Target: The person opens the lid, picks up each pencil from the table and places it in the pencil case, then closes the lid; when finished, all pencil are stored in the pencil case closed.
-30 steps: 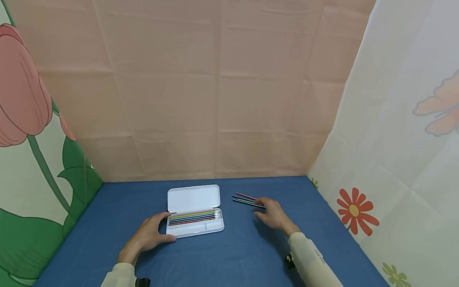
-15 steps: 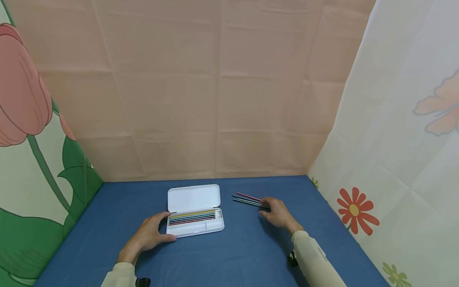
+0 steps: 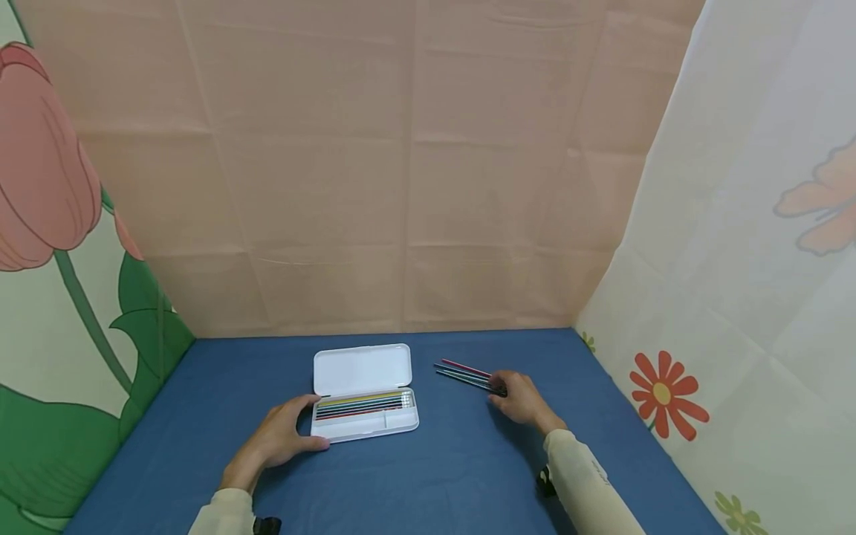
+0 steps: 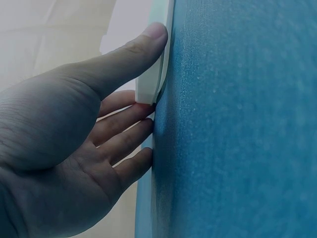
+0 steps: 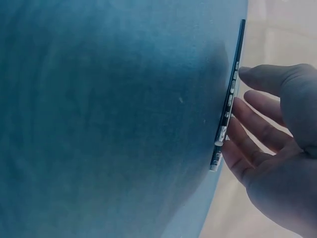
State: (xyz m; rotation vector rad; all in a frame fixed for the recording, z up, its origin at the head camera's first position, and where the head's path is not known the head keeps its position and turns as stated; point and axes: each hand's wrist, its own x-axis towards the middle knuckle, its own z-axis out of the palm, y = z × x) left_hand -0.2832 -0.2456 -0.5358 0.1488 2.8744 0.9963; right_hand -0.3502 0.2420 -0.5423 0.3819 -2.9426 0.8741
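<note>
A white pencil case (image 3: 361, 429) lies with its lid up on the blue cloth, several pencils (image 3: 357, 405) inside. My left hand (image 3: 276, 437) holds the case's left end, thumb at the near corner and fingers at the far side; the left wrist view shows the thumb against the case wall (image 4: 148, 91). To the right, several loose pencils (image 3: 463, 373), one red and others dark, lie on the cloth. Around their right-hand ends curls my right hand (image 3: 521, 401), thumb on the near side and fingers beyond. White eraser ends (image 5: 220, 136) show in the right wrist view.
Blue cloth (image 3: 401, 490) covers the table. A beige backdrop (image 3: 401, 186) rises behind it. Floral sheets stand at the left (image 3: 87, 327) and right (image 3: 722, 319) sides.
My right hand has slid a little to the right along the loose pencils to their ends, uncovering more of the red one. The left hand and the case have stayed in place.
</note>
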